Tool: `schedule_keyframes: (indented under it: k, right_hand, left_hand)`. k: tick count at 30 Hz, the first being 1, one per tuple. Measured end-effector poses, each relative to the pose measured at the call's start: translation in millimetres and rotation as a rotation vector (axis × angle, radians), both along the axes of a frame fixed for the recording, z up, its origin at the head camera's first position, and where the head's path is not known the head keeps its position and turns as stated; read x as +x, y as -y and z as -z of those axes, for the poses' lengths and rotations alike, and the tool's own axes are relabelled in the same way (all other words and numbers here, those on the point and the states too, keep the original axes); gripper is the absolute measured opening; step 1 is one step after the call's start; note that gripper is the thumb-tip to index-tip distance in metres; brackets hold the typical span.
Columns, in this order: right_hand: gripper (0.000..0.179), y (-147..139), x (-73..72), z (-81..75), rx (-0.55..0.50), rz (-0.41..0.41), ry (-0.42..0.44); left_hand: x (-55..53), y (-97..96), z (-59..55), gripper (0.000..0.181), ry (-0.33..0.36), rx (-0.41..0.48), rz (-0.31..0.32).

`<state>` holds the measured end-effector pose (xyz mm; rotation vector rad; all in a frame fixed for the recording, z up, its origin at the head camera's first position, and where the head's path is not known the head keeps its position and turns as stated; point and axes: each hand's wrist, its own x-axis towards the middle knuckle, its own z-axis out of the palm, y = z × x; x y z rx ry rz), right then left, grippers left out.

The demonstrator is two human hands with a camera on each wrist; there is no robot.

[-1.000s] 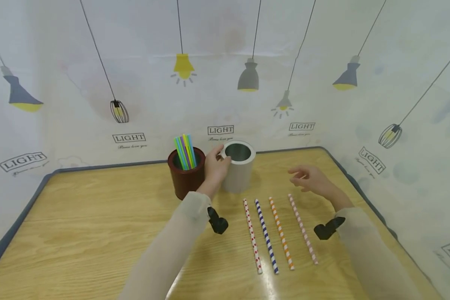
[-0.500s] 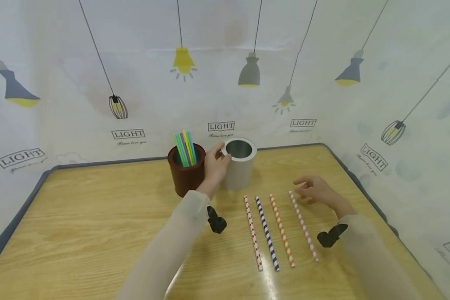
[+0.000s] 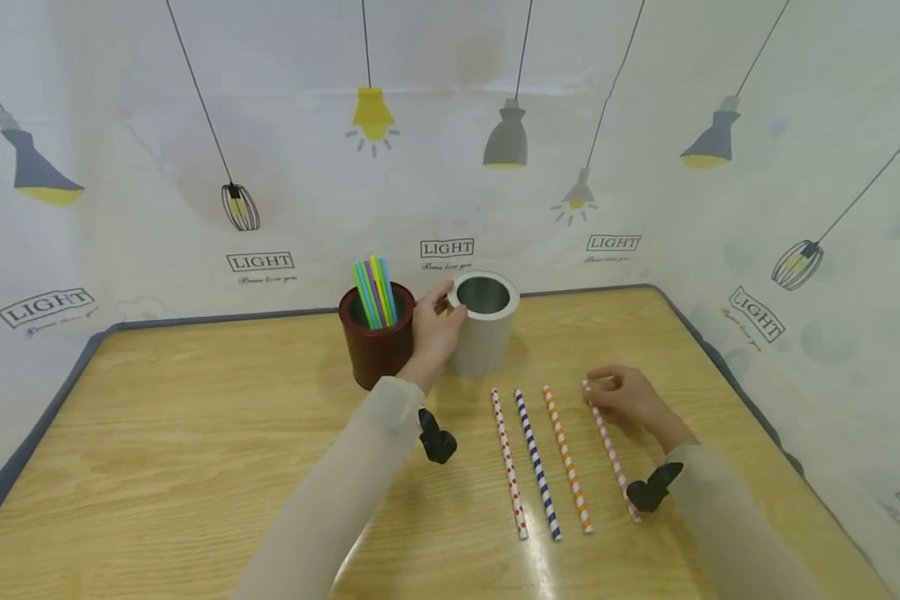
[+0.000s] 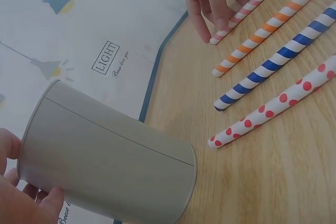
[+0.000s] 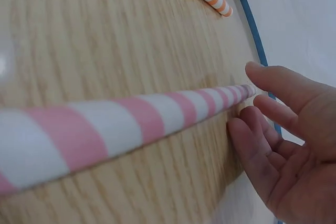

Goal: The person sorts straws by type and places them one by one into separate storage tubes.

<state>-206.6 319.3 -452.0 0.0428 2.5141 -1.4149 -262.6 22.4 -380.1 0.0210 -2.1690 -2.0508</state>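
Observation:
My left hand grips the near-left side of a pale grey can by its rim. The can stands upright and shows no contents. Over the far end of a pink-striped paper straw, my right hand has its thumb and fingers on either side. A gap shows between thumb and straw in the right wrist view, where the pink straw lies flat on the table. Left of it lie an orange-striped straw, a blue-striped straw and a red-dotted straw, roughly parallel.
Just left of the can stands a dark red cup holding several bright plastic straws. The wooden table meets a lamp-printed backdrop along its back and right edges.
My right hand has come down and nearer, from above the table beyond the pink straw to its far end. The left hand has stayed on the can.

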Motion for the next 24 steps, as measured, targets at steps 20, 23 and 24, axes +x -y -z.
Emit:
schedule_keyframes:
  k: [20, 23, 24]
  right_hand:
    - [0.044, 6.1, 1.8, -1.2, 0.056, 0.004, -0.036]
    - [0.043, 6.2, 1.1, -2.1, 0.075, 0.001, -0.035]
    - [0.043, 6.4, 0.8, -2.5, 0.079, 0.002, -0.033]
  left_hand:
    - [2.4, 3.0, -5.3, 0.046, 0.046, -0.036, 0.010]
    - [2.5, 3.3, -5.0, 0.046, 0.035, -0.036, 0.008]
    - [2.5, 3.5, -4.8, 0.046, 0.030, -0.033, 0.009]
